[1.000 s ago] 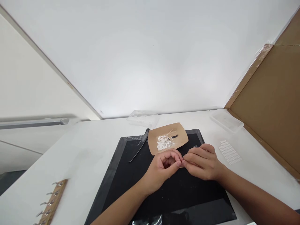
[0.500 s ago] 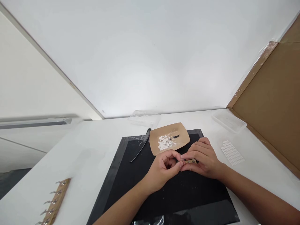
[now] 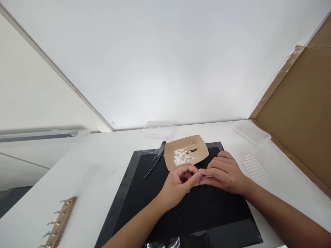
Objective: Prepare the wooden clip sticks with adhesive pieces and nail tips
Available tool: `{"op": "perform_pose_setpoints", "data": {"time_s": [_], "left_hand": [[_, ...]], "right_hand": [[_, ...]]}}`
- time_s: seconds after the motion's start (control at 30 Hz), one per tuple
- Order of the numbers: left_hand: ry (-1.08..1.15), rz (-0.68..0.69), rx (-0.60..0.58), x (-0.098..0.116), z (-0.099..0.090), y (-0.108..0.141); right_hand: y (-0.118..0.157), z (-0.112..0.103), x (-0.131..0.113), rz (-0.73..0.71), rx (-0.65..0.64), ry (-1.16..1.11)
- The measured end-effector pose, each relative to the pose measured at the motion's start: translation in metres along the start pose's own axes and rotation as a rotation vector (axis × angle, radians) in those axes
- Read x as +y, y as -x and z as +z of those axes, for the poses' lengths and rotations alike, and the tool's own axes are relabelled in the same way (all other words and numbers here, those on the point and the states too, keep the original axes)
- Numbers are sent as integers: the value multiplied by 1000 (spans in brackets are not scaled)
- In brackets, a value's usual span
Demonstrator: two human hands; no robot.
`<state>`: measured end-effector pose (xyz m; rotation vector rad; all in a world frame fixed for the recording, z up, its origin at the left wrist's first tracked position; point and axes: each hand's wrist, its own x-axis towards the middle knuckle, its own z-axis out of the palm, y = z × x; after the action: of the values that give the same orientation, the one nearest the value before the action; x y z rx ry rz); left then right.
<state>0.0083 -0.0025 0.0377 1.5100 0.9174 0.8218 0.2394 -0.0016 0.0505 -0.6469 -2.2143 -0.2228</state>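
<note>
My left hand (image 3: pixel 178 182) and my right hand (image 3: pixel 223 174) meet fingertip to fingertip above a black mat (image 3: pixel 144 206). The left thumb and index finger pinch together; a sliver of a small wooden piece (image 3: pixel 196 185) shows just below them, the rest covered by the fingers. My right thumb and index finger press together against the left fingertips, and what they grip is hidden. Just behind my left hand lies a brown paper tray (image 3: pixel 169 155) with a heap of small white pieces (image 3: pixel 182 156) and a dark scrap in it.
Curved black tweezers (image 3: pixel 157 157) lie left of the tray. A wooden strip with several metal clips (image 3: pixel 63 220) is at the left. To the right are a sheet of small white tabs (image 3: pixel 254 168) and a clear plastic lid (image 3: pixel 252 132). A cardboard panel (image 3: pixel 297 103) stands along the right.
The small wooden piece showed between my right thumb and fingers, with a metal bit on it; now only a sliver appears below my left thumb. My right fingers have closed in.
</note>
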Motion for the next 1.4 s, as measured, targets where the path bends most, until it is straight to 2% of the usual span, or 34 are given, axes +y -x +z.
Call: {"op": "perform_pose_setpoints", "data": {"time_s": [0.1,0.2,0.3,0.53,0.63,0.97,1.4], "left_hand": [[-277,227,72,0,-2,0],[-467,394,55,-3,-5,1],[-544,470,51,-6,-8,2],[-653,562,63,-5,-10,4],[-679,590,63,-4,-10,4],[-686,596,81,-3,-9,3],[-713,594,79,-2,-10,4]], "right_hand": [[1,-5,13,44,-71,-104],[3,-12,27,161,-195,-243],[5,-20,37,282,-332,-379],[13,-28,49,695,-656,-720],[17,-24,53,754,-657,-787],[25,-8,58,761,-655,-906],[24,-8,58,792,-635,-971]]}}
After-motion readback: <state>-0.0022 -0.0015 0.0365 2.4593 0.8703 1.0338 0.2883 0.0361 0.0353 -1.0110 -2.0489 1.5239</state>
